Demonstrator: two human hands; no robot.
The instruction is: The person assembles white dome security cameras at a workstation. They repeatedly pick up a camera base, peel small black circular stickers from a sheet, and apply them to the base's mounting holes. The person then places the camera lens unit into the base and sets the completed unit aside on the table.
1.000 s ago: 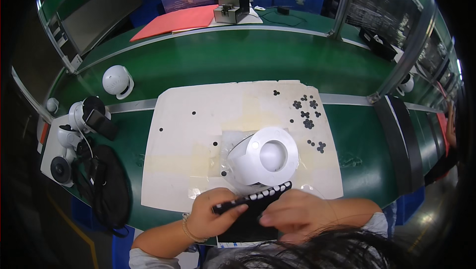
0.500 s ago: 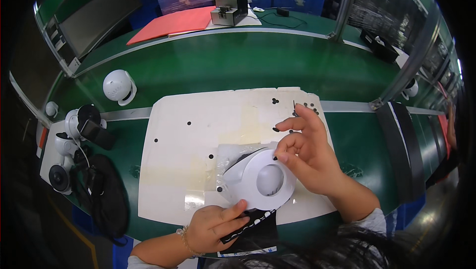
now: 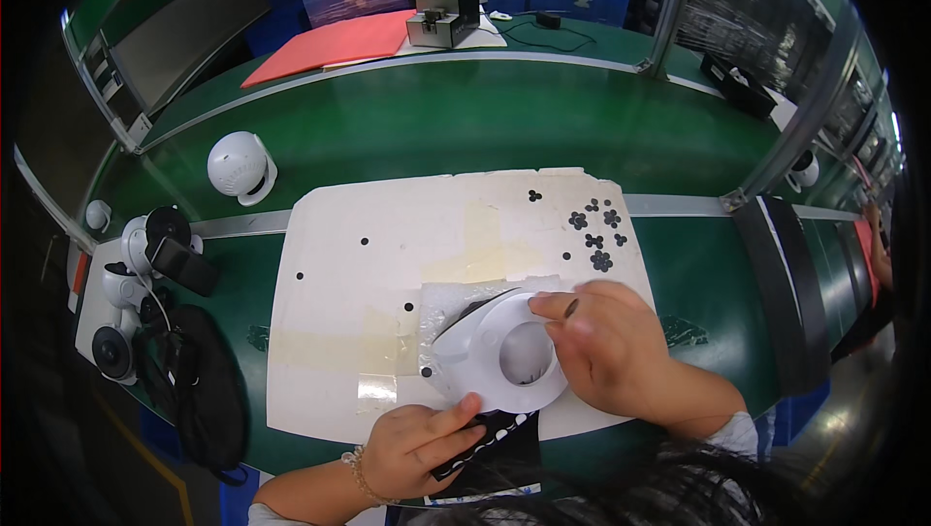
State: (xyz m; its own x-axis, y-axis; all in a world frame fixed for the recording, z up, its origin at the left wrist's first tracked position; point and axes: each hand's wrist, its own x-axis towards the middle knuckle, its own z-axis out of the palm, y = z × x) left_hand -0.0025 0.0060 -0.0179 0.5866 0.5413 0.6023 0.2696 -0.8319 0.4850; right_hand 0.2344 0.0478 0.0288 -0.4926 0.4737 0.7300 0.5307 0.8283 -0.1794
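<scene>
A white, rounded plastic housing (image 3: 472, 355) with a large ring-shaped opening lies on clear bubble wrap (image 3: 438, 305) over the pale board. At its near edge, my left hand (image 3: 415, 444) holds a black sheet (image 3: 506, 426) with a row of white-edged round cut-outs, and its fingertips also touch the housing. My right hand (image 3: 616, 351) is bent over the housing's right side, one fingertip pressing on the ring's upper rim. A small black round pad (image 3: 572, 308) clings to one of that hand's fingers. Whatever lies under the pressing fingertip is hidden.
Clusters of black round pads (image 3: 601, 260) dot the upper right of the pale board (image 3: 339, 332). White cameras (image 3: 121, 284) and a black pouch (image 3: 213, 381) lie at left. Another white camera (image 3: 239, 167) stands beyond the board. A long black foam block (image 3: 784, 284) is at right.
My right hand has come down from above the ring's right side, and a finger now presses on its upper rim. The left hand stays in place with the black sheet.
</scene>
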